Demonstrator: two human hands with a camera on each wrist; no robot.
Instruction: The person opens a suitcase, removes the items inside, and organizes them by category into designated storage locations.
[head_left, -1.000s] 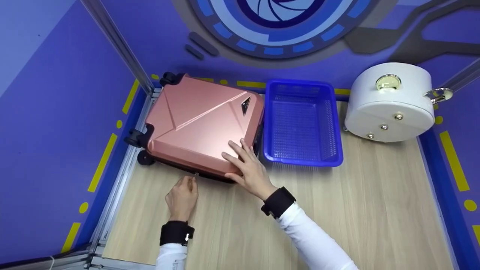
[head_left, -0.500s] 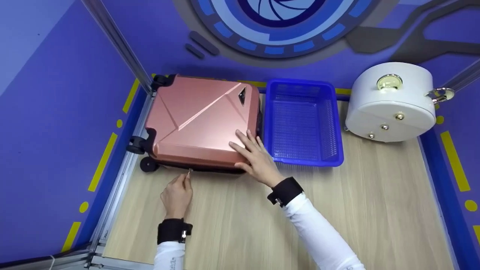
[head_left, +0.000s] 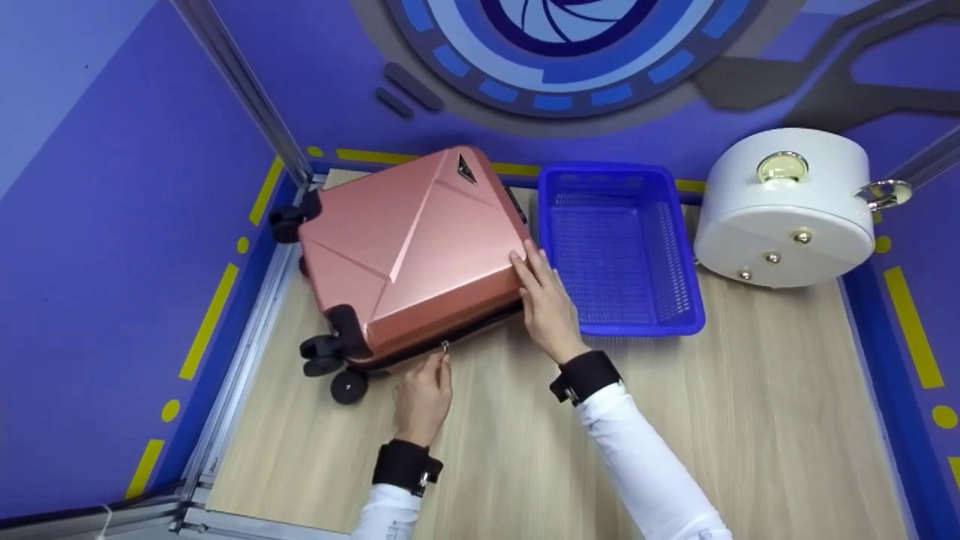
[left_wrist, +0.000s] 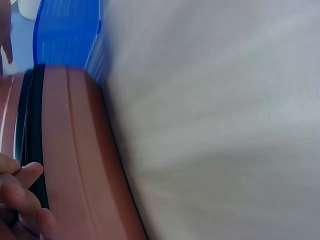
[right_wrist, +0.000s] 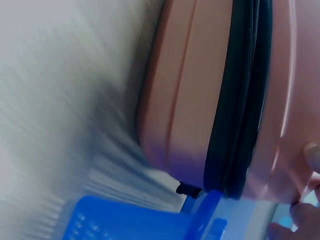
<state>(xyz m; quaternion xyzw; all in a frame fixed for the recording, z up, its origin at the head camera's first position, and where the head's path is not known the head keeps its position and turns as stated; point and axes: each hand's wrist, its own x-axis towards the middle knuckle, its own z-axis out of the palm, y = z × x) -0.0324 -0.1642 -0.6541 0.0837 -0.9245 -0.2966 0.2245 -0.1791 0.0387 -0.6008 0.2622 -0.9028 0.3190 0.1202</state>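
Pinching zipper pull (head_left: pixel 445 346): left hand (head_left: pixel 422 397). Right hand (head_left: pixel 550 307), straight-fingered, on pink suitcase (head_left: pixel 427 247). Wood-grain surface (head_left: pixel 510 457), purple walls (head_left: pixel 112 240) left, far.

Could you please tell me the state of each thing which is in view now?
Pink suitcase: lying flat, upper shell down; how far zipped is unclear.
Zipper pull: pinched by the left hand.
Left hand: pinching.
Right hand: fingers extended, resting on the suitcase.
Blue basket: upright, open-topped.
White rounded container: no opening visible.
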